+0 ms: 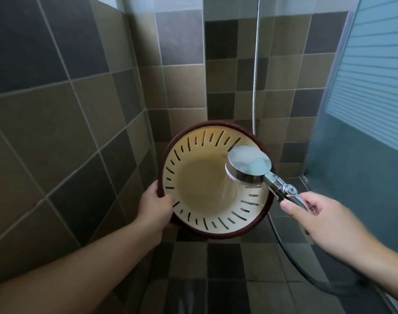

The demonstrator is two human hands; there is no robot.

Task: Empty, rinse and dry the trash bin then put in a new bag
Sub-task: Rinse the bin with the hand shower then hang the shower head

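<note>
1 trash bin (pixel 200 196), rim gripped at 8 o'clock by left hand (pixel 156 207). 1 shower head (pixel 249 165) spraying inside, handle clasped by right hand (pixel 315 214). No legible writing.

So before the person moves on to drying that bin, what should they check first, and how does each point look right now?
1. Left hand grips the dark red rim of the round cream slotted plastic trash bin: ok.
2. Right hand holds the chrome shower head by its handle: ok.
3. Spray lands inside the bin: ok.
4. Bin emptied of trash: ok.
5. Water shut off: not ok.
6. Inner walls fully rinsed: cannot tell.
</note>
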